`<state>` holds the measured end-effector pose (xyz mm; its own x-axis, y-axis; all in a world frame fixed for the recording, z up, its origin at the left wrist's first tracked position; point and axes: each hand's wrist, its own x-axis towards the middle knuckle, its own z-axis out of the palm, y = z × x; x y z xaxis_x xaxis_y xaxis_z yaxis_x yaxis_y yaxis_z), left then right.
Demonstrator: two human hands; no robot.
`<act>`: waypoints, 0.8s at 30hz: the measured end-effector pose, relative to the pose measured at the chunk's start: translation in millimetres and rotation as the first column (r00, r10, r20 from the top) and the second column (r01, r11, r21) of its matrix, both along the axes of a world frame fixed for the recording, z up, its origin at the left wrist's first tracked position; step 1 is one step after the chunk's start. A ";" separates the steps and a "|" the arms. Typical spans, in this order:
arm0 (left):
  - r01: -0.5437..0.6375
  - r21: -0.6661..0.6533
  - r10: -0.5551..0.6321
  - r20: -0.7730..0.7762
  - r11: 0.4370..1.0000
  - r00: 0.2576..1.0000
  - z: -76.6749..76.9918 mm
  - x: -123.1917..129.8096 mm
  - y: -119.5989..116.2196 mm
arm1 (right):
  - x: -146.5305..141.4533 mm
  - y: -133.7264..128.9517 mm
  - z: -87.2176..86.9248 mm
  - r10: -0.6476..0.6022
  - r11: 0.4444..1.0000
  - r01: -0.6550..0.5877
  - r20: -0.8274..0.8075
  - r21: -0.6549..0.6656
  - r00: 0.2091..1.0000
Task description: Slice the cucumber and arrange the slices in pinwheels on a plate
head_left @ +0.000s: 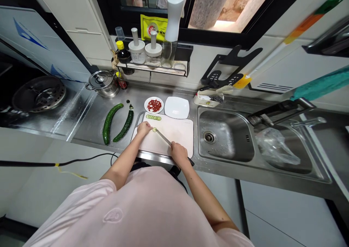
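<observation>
Metal knife [163, 137], diagonal, tip forward-left

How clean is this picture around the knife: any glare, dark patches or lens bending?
Head view: pale glare streaks the steel counter at left, and glints dot the sink; head view: part of the left edge is nearly black; head view: wide-angle stretching tilts the side cabinets; head view: knife and cutting board look evenly lit.
</observation>
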<state>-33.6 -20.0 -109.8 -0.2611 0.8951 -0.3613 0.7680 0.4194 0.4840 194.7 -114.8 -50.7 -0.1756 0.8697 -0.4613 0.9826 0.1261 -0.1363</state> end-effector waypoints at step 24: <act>0.015 0.002 -0.015 -0.016 1.000 1.000 -0.1 0.2 0.6 | -8.2 13.4 -4.4 0.125 0.992 -0.126 0.032 0.012 0.992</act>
